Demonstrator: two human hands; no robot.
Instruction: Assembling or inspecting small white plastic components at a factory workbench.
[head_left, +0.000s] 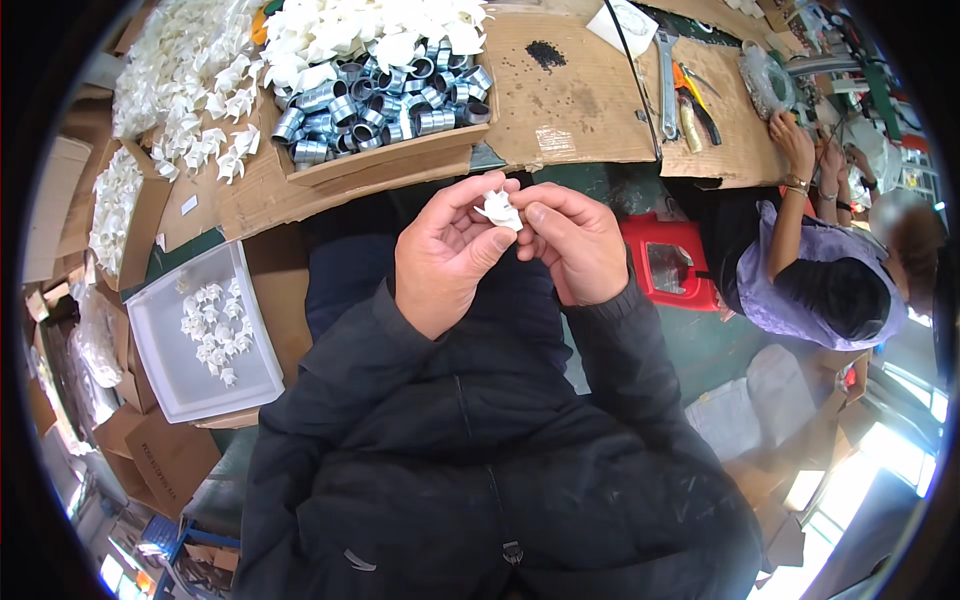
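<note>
Between my two hands, just in front of the bench edge, is a small white plastic part (500, 209) with curved, blade-like fins. My left hand (445, 255) pinches it from the left with thumb and fingers. On the other side, my right hand (575, 240) has its thumb and fingertips closed on the part's right edge. Fingers hide some of its outline. Beyond my hands stands a cardboard box (390, 150) with shiny metal rings (345, 105) and a heap of similar white parts (370, 30) on top.
Left of me sits a white tray (165, 375) holding several white parts. More fill a cardboard box (150, 215) and a plastic bag (180, 70). Right on the bench lie a wrench (667, 85), pliers (700, 105) and small black pieces (545, 55). A co-worker (820, 270) sits at right, near a red stool (668, 262).
</note>
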